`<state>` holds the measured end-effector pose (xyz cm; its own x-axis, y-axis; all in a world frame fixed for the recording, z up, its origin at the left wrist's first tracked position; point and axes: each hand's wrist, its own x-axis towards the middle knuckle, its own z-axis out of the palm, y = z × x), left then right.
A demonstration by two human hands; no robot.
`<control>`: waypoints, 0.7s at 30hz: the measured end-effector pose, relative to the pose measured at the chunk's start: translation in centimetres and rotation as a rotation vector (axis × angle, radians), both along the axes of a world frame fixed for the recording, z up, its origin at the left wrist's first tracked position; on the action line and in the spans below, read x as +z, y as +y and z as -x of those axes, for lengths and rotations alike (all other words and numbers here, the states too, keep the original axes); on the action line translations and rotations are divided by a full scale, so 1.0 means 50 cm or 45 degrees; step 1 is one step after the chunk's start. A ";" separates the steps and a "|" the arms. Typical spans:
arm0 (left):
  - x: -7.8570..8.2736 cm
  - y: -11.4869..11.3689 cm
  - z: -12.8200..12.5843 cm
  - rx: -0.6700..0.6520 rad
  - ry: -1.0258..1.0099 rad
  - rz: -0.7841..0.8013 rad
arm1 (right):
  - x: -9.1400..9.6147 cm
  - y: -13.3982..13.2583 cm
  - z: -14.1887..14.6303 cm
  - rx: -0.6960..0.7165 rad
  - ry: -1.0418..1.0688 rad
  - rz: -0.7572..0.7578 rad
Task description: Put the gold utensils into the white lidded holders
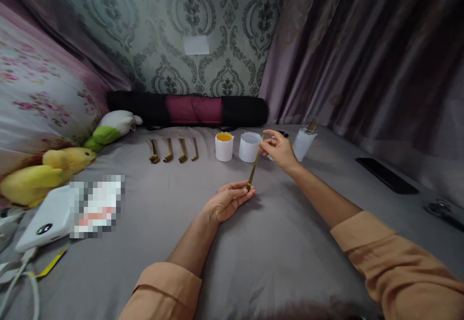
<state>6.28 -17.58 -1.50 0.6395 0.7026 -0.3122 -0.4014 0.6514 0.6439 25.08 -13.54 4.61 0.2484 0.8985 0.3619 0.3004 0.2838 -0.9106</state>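
A long, thin golden-brown strip (254, 166), thicker at its lower end, slants between my two hands. My left hand (230, 201) pinches that lower end between thumb and fingers, palm turned up. At the top end, my right hand (278, 150) is closed on the strip with thumb and fingertips. Just behind the right hand stands a white cup (249, 152) with a pale inside. Left of it is another white cup (224, 152) holding something orange-yellow. Several small bundles (167, 151) of similar strips with bent lower ends lie in a row farther left.
A white container (303, 145) with thin brown pieces stands on the right, and a black phone (386, 175) lies beyond it. Plush toys (54, 170), a white power bank (50, 218) and its cable are at left. A black and maroon bolster (194, 109) lines the wall.
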 end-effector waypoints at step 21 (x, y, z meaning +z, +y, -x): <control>-0.008 0.004 -0.001 -0.018 0.008 -0.004 | 0.010 -0.003 -0.045 -0.033 0.238 0.095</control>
